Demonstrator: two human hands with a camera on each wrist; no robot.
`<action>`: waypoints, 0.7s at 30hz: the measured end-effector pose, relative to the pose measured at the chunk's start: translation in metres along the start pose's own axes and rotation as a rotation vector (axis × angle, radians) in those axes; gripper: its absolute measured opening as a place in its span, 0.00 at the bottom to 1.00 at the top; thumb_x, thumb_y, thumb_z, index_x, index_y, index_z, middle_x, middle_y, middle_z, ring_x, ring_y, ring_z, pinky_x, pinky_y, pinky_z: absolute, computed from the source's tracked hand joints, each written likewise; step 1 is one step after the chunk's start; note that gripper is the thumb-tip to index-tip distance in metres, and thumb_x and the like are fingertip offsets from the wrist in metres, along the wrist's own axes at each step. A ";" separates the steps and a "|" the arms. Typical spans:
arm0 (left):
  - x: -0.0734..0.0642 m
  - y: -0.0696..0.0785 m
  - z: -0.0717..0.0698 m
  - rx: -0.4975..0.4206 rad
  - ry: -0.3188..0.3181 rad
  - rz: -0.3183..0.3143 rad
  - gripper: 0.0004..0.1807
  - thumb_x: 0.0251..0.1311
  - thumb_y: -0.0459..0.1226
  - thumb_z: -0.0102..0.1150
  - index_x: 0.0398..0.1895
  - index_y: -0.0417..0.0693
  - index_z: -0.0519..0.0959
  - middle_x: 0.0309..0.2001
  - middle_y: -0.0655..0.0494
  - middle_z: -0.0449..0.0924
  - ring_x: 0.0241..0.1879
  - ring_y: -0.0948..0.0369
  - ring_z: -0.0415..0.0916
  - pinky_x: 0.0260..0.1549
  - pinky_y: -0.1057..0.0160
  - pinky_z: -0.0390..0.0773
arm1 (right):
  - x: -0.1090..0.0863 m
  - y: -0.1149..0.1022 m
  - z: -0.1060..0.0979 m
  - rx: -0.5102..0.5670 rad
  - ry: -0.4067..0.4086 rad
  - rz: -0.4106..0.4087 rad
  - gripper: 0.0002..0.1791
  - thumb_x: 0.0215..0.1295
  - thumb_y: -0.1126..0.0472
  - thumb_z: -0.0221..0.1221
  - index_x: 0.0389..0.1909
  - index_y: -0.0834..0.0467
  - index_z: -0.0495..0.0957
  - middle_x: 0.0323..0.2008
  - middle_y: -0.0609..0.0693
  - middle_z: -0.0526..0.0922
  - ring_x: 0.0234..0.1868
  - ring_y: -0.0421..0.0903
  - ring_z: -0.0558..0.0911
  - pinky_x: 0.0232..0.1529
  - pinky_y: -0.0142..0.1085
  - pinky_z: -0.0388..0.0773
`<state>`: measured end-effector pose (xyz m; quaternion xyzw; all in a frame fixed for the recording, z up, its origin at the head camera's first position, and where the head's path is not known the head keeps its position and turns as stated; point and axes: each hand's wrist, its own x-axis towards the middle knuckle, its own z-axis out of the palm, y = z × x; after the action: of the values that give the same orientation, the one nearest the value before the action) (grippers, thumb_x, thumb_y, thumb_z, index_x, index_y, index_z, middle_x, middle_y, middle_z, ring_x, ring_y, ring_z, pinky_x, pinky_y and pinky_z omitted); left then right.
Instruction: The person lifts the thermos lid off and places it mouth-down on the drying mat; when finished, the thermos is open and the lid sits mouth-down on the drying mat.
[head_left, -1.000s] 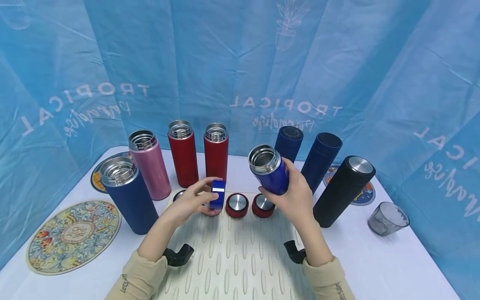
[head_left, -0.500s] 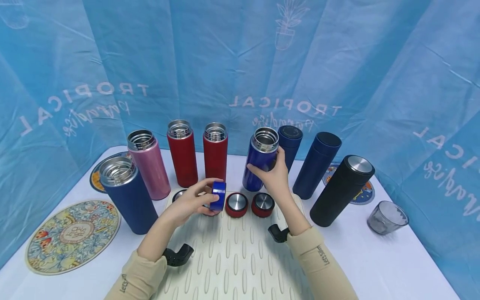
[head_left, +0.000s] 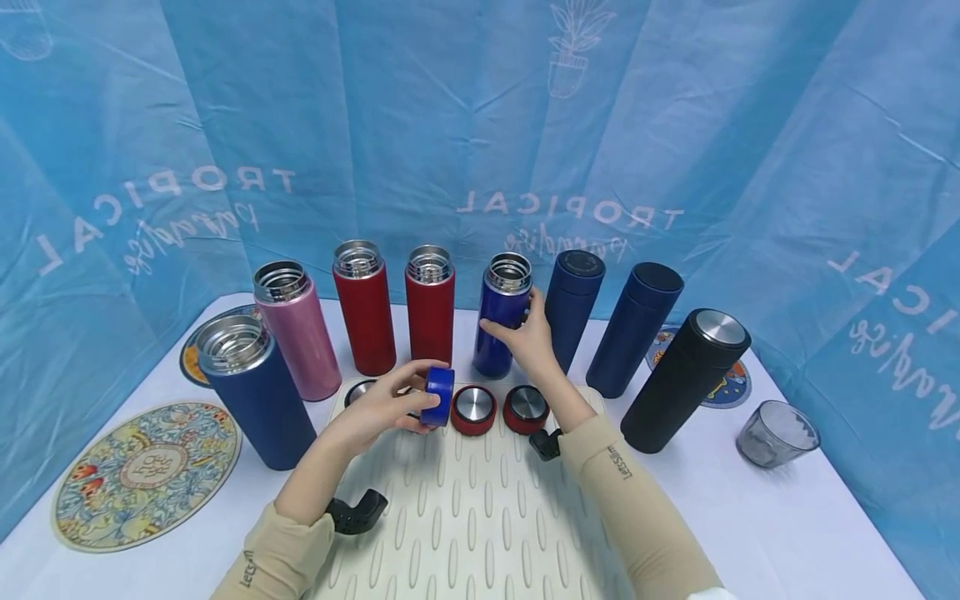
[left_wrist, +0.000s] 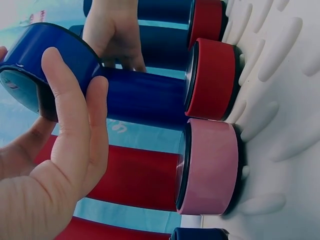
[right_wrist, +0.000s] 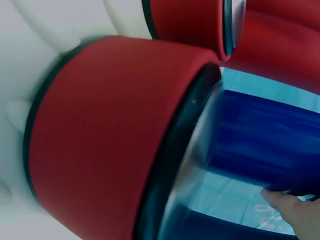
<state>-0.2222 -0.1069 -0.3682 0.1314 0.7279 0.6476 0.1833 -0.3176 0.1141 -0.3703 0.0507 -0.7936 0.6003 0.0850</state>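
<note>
My left hand point(head_left: 375, 410) pinches a shiny blue flask lid point(head_left: 438, 397) between thumb and fingers, above the row of lids. My right hand point(head_left: 531, 340) grips an open blue thermos flask point(head_left: 504, 305) low on its side. That flask stands upright at the back, between a lidless red flask point(head_left: 432, 317) and a capped navy flask point(head_left: 576, 300). Two red lids with steel tops point(head_left: 473, 408) sit on the cream mat in front of it. A pink lid point(left_wrist: 212, 167) shows in the left wrist view, mostly hidden from the head view by my left hand.
More lidless flasks stand at left: a second red one point(head_left: 365, 317), a pink one point(head_left: 303, 342) and a wide navy one point(head_left: 262, 400). A capped navy flask point(head_left: 636, 333), a black one point(head_left: 682, 383) and a glass cup point(head_left: 776, 435) are at right. A ribbed mat point(head_left: 465, 517) lies in front.
My right hand has carried the blue flask from a tilt over the mat back to the rear row, upright, then slightly left. My left hand stays nearly still with the blue lid.
</note>
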 end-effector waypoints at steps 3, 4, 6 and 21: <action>0.000 0.000 0.001 0.007 0.001 -0.003 0.31 0.59 0.40 0.57 0.65 0.46 0.62 0.56 0.39 0.60 0.53 0.45 0.66 0.38 0.53 0.80 | 0.002 0.002 0.001 -0.002 -0.012 0.021 0.48 0.53 0.54 0.66 0.69 0.50 0.46 0.64 0.54 0.62 0.63 0.53 0.64 0.59 0.52 0.66; 0.000 0.000 0.001 0.010 0.003 -0.003 0.31 0.59 0.40 0.57 0.65 0.46 0.62 0.56 0.39 0.60 0.53 0.46 0.66 0.38 0.53 0.80 | 0.002 0.002 0.001 -0.004 -0.019 0.027 0.48 0.53 0.53 0.66 0.69 0.50 0.46 0.64 0.54 0.61 0.64 0.53 0.64 0.59 0.52 0.65; 0.001 0.000 0.002 0.016 0.002 -0.001 0.30 0.59 0.40 0.57 0.65 0.46 0.62 0.56 0.40 0.61 0.52 0.47 0.66 0.38 0.53 0.81 | 0.003 0.002 0.002 -0.012 -0.033 0.036 0.48 0.53 0.52 0.66 0.69 0.50 0.45 0.65 0.54 0.61 0.64 0.53 0.64 0.60 0.52 0.65; 0.002 0.000 0.003 0.036 -0.001 -0.037 0.30 0.57 0.42 0.60 0.64 0.51 0.64 0.54 0.40 0.64 0.54 0.46 0.63 0.39 0.54 0.80 | 0.006 0.002 0.002 -0.169 -0.081 0.054 0.51 0.55 0.48 0.64 0.70 0.53 0.41 0.67 0.57 0.60 0.64 0.55 0.64 0.60 0.53 0.64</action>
<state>-0.2222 -0.1034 -0.3690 0.1217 0.7414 0.6310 0.1933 -0.3244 0.1131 -0.3712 0.0461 -0.8453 0.5307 0.0408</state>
